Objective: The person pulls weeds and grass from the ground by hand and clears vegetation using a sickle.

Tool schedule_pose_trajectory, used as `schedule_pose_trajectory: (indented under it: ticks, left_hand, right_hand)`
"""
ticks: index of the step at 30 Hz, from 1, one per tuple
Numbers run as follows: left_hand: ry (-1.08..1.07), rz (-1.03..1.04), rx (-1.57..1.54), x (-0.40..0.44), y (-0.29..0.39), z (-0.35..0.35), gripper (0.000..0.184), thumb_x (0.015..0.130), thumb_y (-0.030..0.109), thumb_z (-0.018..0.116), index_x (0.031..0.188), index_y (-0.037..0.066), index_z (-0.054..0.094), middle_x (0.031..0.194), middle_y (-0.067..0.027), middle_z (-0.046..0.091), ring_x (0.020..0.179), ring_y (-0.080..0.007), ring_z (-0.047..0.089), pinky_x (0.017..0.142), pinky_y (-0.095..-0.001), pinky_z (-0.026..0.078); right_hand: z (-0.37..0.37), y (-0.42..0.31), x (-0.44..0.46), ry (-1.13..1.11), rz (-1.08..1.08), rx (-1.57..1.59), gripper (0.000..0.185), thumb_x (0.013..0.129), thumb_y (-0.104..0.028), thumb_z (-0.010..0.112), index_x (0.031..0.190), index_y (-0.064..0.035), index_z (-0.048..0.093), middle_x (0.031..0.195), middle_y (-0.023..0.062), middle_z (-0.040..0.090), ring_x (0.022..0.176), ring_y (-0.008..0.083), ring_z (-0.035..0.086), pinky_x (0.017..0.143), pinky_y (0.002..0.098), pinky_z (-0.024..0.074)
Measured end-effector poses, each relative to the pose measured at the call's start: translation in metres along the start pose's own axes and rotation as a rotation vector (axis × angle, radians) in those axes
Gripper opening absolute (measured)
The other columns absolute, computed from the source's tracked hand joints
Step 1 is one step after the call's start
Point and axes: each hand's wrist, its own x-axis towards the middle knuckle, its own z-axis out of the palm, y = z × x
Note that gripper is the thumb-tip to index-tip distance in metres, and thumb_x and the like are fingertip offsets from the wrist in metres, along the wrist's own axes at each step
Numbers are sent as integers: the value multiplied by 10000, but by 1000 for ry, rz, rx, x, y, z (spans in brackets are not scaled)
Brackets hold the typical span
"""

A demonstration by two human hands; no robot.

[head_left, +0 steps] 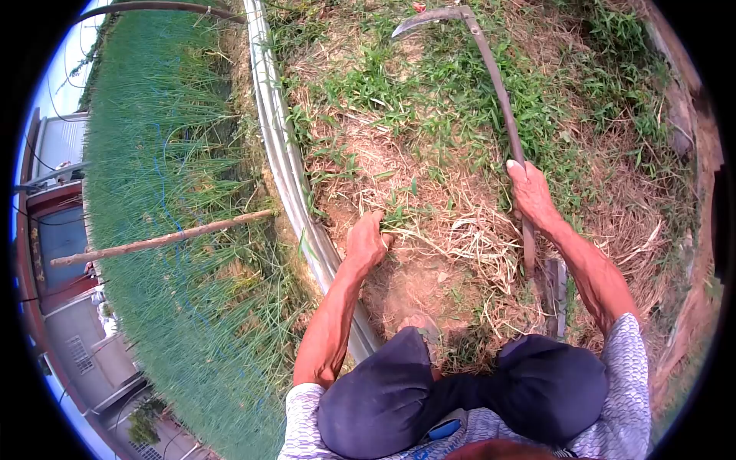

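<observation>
My right hand [530, 193] is wrapped round the long wooden handle of a sickle [494, 73]. The tool points away from me, and its curved metal blade lies over the grass at the top of the view, tip to the left. My left hand [366, 241] is low over the soil, its fingers curled down beside short green grass [397, 211] and dry stalks. Whatever those fingers grip is hidden from above. Right of that hand lies a heap of pale dry grass [483, 241].
Pale hoses or pipes [287, 165] run along the left, bordering a dense bed of tall green plants [153, 138]. A wooden stick [165, 239] juts across that bed. Between my knees and the left hand is bare soil [414, 284]. Buildings [84, 345] stand far left.
</observation>
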Motion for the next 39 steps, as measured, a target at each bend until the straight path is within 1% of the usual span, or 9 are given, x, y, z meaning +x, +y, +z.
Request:
schedule_pose_trajectory:
  ticks: [3,5,11,16,19,23,33,38,39]
  left_hand:
    - [-43,-82,-13,0,13,-9,309,730,80,691,1028,57,614,945,-205,607,938,-401,601,817,-473,471]
    - [-32,-83,10,2,11,-9,324,731,70,707,1042,62,618,940,-203,611,943,-400,603,816,-473,478]
    - [38,11,-26,0,3,0,280,738,155,686,919,11,528,878,-216,568,885,-418,584,771,-492,466]
    - [17,-8,-7,-1,-1,3,321,737,155,690,1001,29,556,917,-209,582,899,-406,586,795,-488,465]
    - [54,-11,1,-1,-1,3,265,744,138,666,988,51,611,873,-203,600,875,-408,597,788,-469,478]
    - [31,13,16,-2,2,-2,311,740,167,661,1016,41,589,913,-206,600,894,-407,595,792,-469,477]
    - [61,5,29,2,4,-6,292,767,205,642,1007,43,608,882,-189,615,860,-385,609,769,-445,481]
    - [80,-273,-93,16,19,-28,346,780,255,680,1044,46,601,962,-222,663,922,-403,638,803,-471,482]
    - [46,-286,-43,19,26,-30,317,816,253,679,1055,62,595,997,-224,650,958,-411,628,810,-486,475]
  right_hand:
    - [12,7,27,99,-259,-329,526,971,-481,430,943,29,557,750,217,605,646,364,603,590,495,477]
    - [21,41,9,25,-197,-330,522,969,-481,431,947,25,558,770,217,609,694,364,612,598,504,470]
    - [0,8,-9,-100,65,18,472,962,-477,465,868,-16,496,627,57,470,523,186,553,477,375,445]
    - [28,-3,33,72,-140,-193,487,961,-449,461,868,25,522,634,127,518,560,265,580,512,422,475]
    - [26,16,-5,-56,-326,-357,520,961,-444,442,915,65,540,740,225,599,676,344,622,598,427,497]
    - [13,-1,-28,-171,45,-192,500,960,-434,449,932,57,542,732,211,597,693,341,630,603,452,480]
    - [27,0,-28,-181,-245,-246,554,962,-510,459,961,40,525,728,235,572,691,380,600,636,471,471]
    - [41,-22,-18,-359,-207,-353,508,973,-470,443,984,28,542,796,235,600,755,398,613,697,508,479]
    - [41,-33,-1,-317,-361,-517,472,977,-444,441,985,15,549,816,231,604,768,398,617,710,511,486]
